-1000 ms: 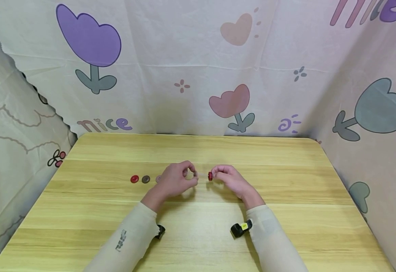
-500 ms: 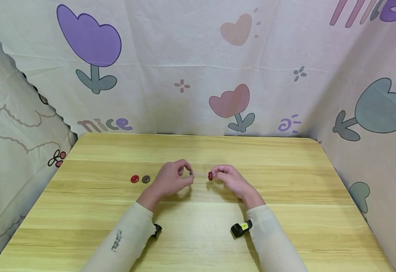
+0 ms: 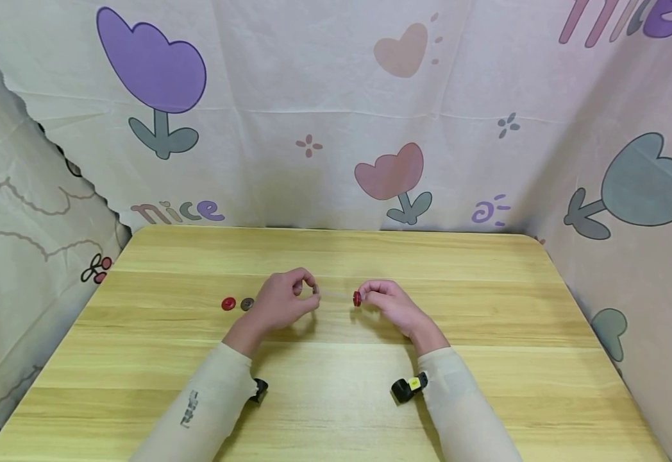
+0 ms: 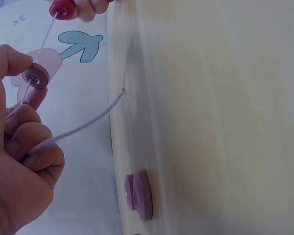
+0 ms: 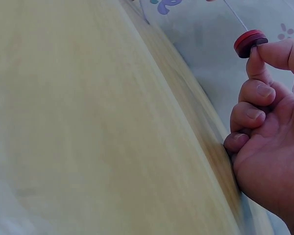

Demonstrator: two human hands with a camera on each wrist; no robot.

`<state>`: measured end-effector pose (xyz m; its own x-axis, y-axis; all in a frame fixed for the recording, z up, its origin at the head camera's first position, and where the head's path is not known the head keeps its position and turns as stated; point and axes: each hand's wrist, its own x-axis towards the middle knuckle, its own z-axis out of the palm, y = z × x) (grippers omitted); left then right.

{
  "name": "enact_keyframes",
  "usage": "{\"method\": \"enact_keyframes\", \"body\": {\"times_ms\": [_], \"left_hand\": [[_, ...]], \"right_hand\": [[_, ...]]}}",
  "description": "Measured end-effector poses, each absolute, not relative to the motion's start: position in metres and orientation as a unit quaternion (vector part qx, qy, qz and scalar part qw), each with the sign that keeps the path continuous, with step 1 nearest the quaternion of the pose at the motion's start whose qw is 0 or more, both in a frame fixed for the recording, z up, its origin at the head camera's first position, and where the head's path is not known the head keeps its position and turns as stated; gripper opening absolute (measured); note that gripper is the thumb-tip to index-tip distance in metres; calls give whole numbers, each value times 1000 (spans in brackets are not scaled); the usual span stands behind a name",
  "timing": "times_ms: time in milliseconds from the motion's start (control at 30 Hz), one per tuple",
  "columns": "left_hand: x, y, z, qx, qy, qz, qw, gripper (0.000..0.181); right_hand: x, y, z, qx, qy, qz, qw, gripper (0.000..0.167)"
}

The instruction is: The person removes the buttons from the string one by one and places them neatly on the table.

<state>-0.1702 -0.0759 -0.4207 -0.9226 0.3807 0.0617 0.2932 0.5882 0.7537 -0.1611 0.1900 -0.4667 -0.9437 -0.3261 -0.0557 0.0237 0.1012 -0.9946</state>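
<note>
My left hand (image 3: 284,300) pinches a brown button (image 4: 36,76) between thumb and forefinger, with a thin white string (image 4: 47,36) running through it. The string's loose tail passes under the curled fingers and sticks out over the table. At the string's other end, my right hand (image 3: 394,305) pinches with thumb and forefinger just behind a red button (image 3: 357,299). A darker button (image 5: 247,49) sits flat against the red one in the right wrist view. What those fingertips grip is mostly hidden, seemingly the string's end. Between the hands the string is stretched nearly straight.
Left of my left hand, another red button (image 3: 229,304) and a grey-brown button (image 3: 247,303) lie on the wooden table (image 3: 336,398). My wrist partly covers the grey-brown one. A printed cloth (image 3: 290,179) hangs behind the table.
My left hand has moved left with the brown button, widening the gap to the red one. It now hides a pale button seen earlier on the table. My right hand stays in place.
</note>
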Motion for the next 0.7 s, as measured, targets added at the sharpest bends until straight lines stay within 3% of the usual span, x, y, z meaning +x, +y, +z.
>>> {"method": "enact_keyframes", "body": {"times_ms": [700], "left_hand": [[-174, -99, -420, 159, 885, 434, 47, 15]], "right_hand": [[-161, 191, -468, -112, 721, -670, 137, 14]]}}
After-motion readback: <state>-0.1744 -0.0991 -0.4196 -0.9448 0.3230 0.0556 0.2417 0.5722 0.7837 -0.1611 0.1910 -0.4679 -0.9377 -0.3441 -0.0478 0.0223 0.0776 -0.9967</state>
